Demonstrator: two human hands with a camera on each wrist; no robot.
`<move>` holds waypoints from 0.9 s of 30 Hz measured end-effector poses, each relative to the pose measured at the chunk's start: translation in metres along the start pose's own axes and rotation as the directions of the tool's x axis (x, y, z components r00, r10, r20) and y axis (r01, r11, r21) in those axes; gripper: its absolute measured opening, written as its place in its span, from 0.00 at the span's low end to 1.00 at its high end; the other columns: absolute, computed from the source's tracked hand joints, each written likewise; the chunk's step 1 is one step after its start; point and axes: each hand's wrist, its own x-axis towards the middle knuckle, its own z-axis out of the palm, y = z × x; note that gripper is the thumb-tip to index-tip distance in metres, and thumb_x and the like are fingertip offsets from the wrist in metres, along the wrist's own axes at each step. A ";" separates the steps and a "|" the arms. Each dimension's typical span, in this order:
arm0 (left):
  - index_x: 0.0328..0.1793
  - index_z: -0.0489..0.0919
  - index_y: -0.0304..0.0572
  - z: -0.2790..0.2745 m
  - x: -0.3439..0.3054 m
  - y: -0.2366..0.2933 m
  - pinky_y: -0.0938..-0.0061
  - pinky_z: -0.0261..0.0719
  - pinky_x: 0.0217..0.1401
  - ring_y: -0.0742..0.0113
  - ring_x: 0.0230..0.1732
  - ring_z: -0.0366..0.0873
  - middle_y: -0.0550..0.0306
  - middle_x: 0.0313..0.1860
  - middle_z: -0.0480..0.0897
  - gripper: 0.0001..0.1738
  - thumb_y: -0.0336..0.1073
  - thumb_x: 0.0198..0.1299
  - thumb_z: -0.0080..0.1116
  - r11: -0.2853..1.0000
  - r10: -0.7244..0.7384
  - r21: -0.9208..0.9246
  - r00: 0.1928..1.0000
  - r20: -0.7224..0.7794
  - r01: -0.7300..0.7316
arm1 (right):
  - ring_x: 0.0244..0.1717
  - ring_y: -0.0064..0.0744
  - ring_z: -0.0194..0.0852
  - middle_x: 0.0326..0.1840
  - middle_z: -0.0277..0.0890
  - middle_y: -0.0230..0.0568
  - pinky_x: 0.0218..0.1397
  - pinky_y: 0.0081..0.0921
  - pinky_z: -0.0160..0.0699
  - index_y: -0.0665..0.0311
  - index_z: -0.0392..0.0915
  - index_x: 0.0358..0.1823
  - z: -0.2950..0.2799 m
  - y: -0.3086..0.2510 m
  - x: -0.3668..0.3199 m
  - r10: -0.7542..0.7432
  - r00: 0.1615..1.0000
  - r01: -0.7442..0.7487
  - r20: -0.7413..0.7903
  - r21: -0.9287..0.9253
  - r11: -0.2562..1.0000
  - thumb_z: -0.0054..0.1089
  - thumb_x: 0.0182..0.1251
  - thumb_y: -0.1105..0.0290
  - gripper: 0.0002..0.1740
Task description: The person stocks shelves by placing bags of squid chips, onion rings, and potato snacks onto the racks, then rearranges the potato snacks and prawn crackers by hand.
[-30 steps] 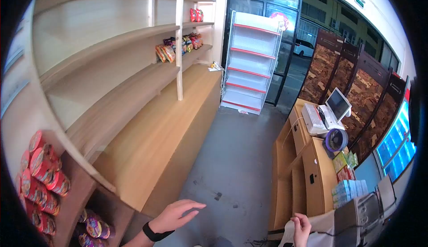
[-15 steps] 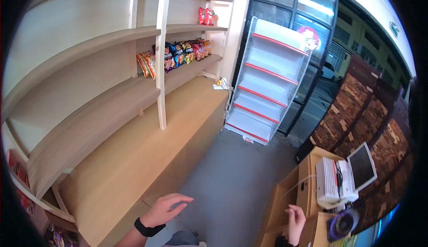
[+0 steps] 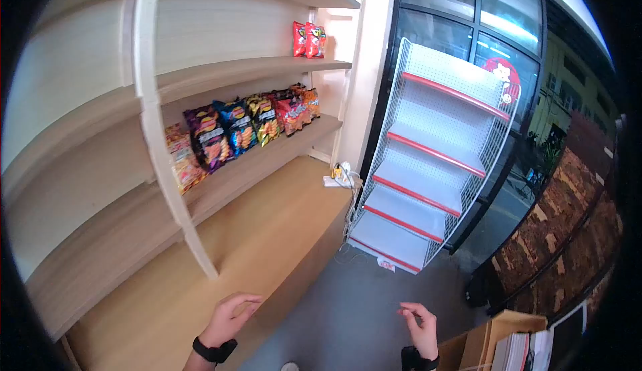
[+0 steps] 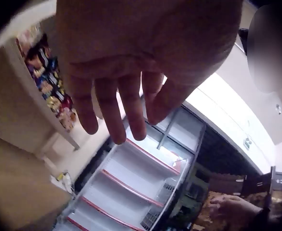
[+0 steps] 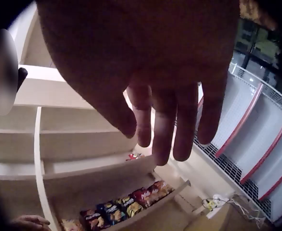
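Tan counter, wht rack w/ red strips

Up at the back, dark-framed glass panes catch a bright streak of light, with a round red sign showing against them; over on the right stand brown patterned panels, and there's a white power strip, cables dangling beside it.

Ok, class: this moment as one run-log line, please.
left hand: holding nothing; right hand: holding nothing; snack bags: on shelf above wooden counter; white rack: before glass panes
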 end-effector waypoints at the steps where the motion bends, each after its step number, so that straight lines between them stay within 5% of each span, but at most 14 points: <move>1: 0.48 0.79 0.38 0.015 0.031 0.003 0.74 0.75 0.49 0.63 0.44 0.79 0.54 0.41 0.82 0.10 0.27 0.60 0.54 0.996 0.084 0.017 0.994 0.076 -0.086 | 0.38 0.25 0.77 0.35 0.79 0.38 0.42 0.19 0.72 0.70 0.78 0.42 -0.007 0.011 0.024 -0.001 1.000 0.001 0.005 -0.003 1.000 0.54 0.66 0.74 0.08; 4: 0.50 0.78 0.40 0.065 0.117 -0.001 0.74 0.75 0.49 0.61 0.45 0.79 0.54 0.43 0.81 0.11 0.29 0.61 0.54 0.979 0.197 -0.009 0.943 0.269 -0.202 | 0.36 0.25 0.76 0.32 0.78 0.36 0.41 0.19 0.71 0.70 0.77 0.39 -0.026 0.062 0.083 0.069 0.977 -0.010 -0.203 0.275 0.961 0.53 0.66 0.73 0.07; 7: 0.52 0.78 0.42 0.108 0.189 -0.020 0.74 0.75 0.50 0.60 0.46 0.79 0.54 0.45 0.81 0.12 0.30 0.62 0.54 0.988 0.147 -0.015 0.926 0.348 -0.152 | 0.40 0.23 0.73 0.38 0.79 0.37 0.49 0.21 0.70 0.68 0.77 0.45 -0.040 0.095 0.142 0.163 0.972 -0.120 -0.171 0.235 0.964 0.53 0.68 0.68 0.11; 11: 0.51 0.78 0.41 0.164 0.262 -0.052 0.74 0.75 0.49 0.60 0.45 0.79 0.53 0.43 0.81 0.12 0.30 0.62 0.54 0.992 0.126 -0.028 0.974 0.190 -0.122 | 0.38 0.21 0.72 0.33 0.78 0.33 0.47 0.20 0.70 0.68 0.78 0.43 -0.055 0.142 0.264 0.124 0.987 -0.098 -0.102 0.231 0.968 0.54 0.68 0.67 0.11; 12: 0.51 0.78 0.41 0.173 0.279 -0.052 0.73 0.75 0.49 0.60 0.45 0.79 0.53 0.43 0.81 0.12 0.30 0.62 0.54 0.995 0.095 -0.018 0.985 0.141 -0.094 | 0.41 0.25 0.74 0.35 0.80 0.39 0.49 0.22 0.70 0.68 0.78 0.44 -0.065 0.153 0.303 0.034 0.999 -0.025 -0.042 0.188 0.982 0.54 0.68 0.68 0.11; 13: 0.51 0.78 0.41 0.179 0.296 -0.050 0.72 0.75 0.50 0.60 0.45 0.79 0.53 0.42 0.81 0.11 0.30 0.62 0.54 0.998 0.062 -0.001 0.994 0.095 -0.062 | 0.35 0.25 0.76 0.30 0.77 0.37 0.42 0.20 0.71 0.70 0.76 0.37 -0.065 0.175 0.353 0.022 0.996 0.000 -0.081 0.267 0.964 0.51 0.68 0.71 0.09; 17: 0.48 0.80 0.41 0.187 0.350 -0.044 0.73 0.75 0.50 0.62 0.45 0.79 0.54 0.39 0.82 0.10 0.28 0.62 0.52 1.000 0.001 -0.009 1.000 -0.019 -0.002 | 0.35 0.23 0.76 0.33 0.78 0.36 0.43 0.21 0.73 0.71 0.76 0.38 -0.049 0.106 0.533 -0.240 0.960 0.208 0.144 0.202 0.957 0.53 0.67 0.70 0.09; 20: 0.59 0.73 0.42 0.181 0.364 -0.065 0.67 0.72 0.55 0.59 0.53 0.76 0.52 0.50 0.79 0.23 0.35 0.57 0.61 0.994 -0.044 0.101 0.997 -0.058 0.050 | 0.37 0.23 0.74 0.33 0.77 0.35 0.45 0.21 0.72 0.70 0.77 0.38 -0.010 0.038 0.646 -0.460 0.825 0.398 0.328 0.239 0.886 0.52 0.67 0.70 0.10; 22: 0.52 0.76 0.35 0.178 0.367 -0.035 0.76 0.72 0.53 0.67 0.49 0.76 0.54 0.45 0.81 0.12 0.26 0.62 0.51 0.969 -0.245 -0.077 0.896 -0.371 0.234 | 0.37 0.23 0.74 0.33 0.77 0.35 0.46 0.21 0.71 0.70 0.77 0.39 0.022 0.002 0.718 -0.587 0.723 0.511 0.363 0.292 0.809 0.50 0.68 0.68 0.11; 27: 0.49 0.78 0.36 0.161 0.380 -0.064 0.75 0.69 0.56 0.67 0.51 0.75 0.55 0.45 0.81 0.10 0.27 0.63 0.52 0.970 -0.209 -0.053 0.711 -0.672 0.235 | 0.39 0.21 0.73 0.37 0.78 0.34 0.47 0.20 0.71 0.67 0.77 0.43 0.095 -0.092 0.859 -0.745 0.535 0.580 0.398 0.469 0.666 0.50 0.69 0.64 0.13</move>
